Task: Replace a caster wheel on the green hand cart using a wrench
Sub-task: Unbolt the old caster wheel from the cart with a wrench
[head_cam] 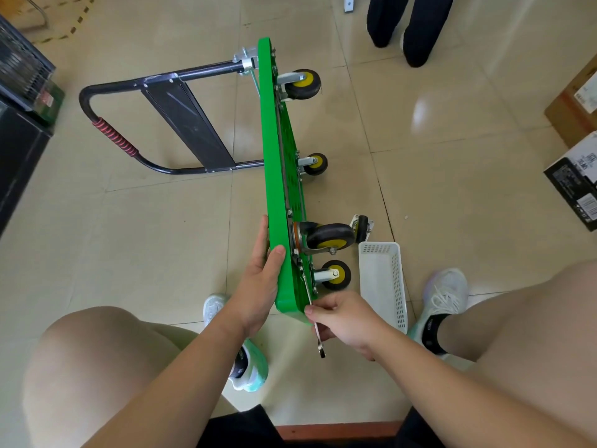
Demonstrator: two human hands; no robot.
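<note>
The green hand cart [274, 163] stands on its long edge on the tiled floor, with its black folding handle [135, 124] out to the left and its casters pointing right. My left hand [263, 279] grips the near end of the green deck, thumb over its top edge. My right hand [342, 320] holds a flat metal wrench [318, 337], whose far end reaches up along the underside near the closest caster [334, 274]. A larger caster [329, 239] sits just beyond it. A loose caster [363, 227] lies on the floor behind.
A white perforated plastic basket [384, 286] lies on the floor right of the cart. My feet flank the cart's near end. Another person's dark trouser legs [407, 24] stand at the top right. Cardboard boxes [578, 130] line the right edge, a dark cabinet [19, 130] the left.
</note>
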